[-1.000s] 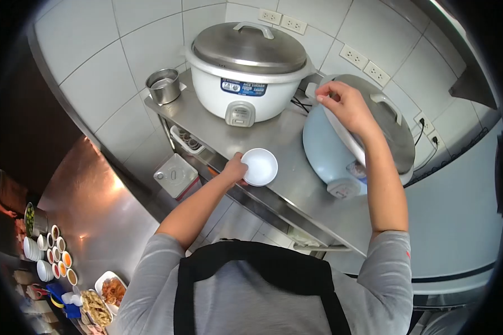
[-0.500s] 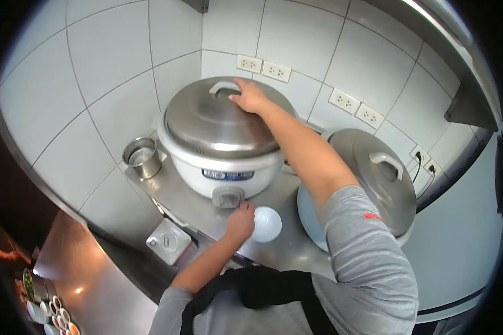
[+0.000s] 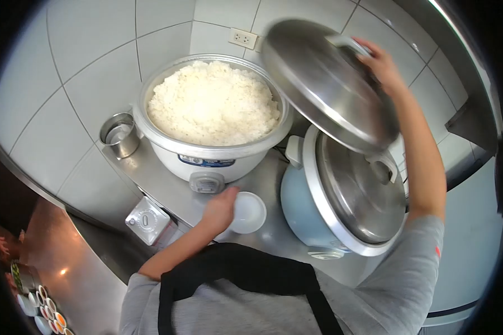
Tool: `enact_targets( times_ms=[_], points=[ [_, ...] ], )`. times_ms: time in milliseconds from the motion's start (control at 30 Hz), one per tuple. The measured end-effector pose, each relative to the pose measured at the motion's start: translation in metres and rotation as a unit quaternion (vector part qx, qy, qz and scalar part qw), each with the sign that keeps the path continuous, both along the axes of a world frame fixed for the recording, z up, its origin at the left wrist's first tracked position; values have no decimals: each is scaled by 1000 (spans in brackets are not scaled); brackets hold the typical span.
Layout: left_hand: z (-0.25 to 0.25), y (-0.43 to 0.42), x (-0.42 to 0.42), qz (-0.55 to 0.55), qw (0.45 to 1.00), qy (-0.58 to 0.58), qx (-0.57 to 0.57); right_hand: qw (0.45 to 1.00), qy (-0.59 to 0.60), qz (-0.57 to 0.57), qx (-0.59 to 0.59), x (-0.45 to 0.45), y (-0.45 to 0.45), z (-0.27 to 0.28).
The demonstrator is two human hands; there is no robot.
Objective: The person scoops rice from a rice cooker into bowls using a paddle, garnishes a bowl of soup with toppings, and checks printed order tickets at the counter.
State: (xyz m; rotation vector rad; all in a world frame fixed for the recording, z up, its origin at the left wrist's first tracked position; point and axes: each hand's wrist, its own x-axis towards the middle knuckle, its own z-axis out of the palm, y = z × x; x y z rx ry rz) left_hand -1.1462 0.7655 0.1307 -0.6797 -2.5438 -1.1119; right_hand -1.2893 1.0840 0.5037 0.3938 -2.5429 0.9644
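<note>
Still holding the white bowl (image 3: 250,213) by its left side, clamped in the left hand (image 3: 218,211), over the steel counter (image 3: 269,172); can't tell if resting on it or just above. Off to the right, a pale-blue cooker (image 3: 299,195) with its own lid (image 3: 364,195) on. Big change farther back: just got the metal lid (image 3: 324,72) off the white rice cooker (image 3: 170,158), so now looking straight at heaped rice (image 3: 215,103), uncovered and reachable. Holding that lid tilted above the blue cooker, clamped by its handle (image 3: 346,43) in the right hand (image 3: 384,68).

Raised lid (image 3: 330,84) — blurred, blue label (image 3: 205,161) — unreadable, lowest small cup (image 3: 68,332) cut off
</note>
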Motion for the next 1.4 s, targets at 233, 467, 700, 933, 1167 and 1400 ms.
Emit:
enact_targets(
  times_ms=[233, 467, 700, 933, 1167, 1400],
  points=[
    [-54, -66, 57, 45, 777, -405, 480, 976, -170, -137, 21, 70, 134, -52],
    [-37, -142, 70, 32, 608, -483, 630, 946, -270, -157, 84, 28, 144, -102],
    [-31, -243, 62, 26, 511, -343, 788, 817, -250, -149, 498, -53, 105, -60],
    [-33, -330, 60, -20, 475, -214, 853, 924, 23, 238, 297, -53, -392, -94],
    [-62, -380, 119, 70, 457, -110, 880, 801, -113, 225, 544, -123, -607, -311],
    [-43, -415, 147, 157, 508, -58, 845, 764, -59, 212, 606, -137, -621, -243]
  ],
)
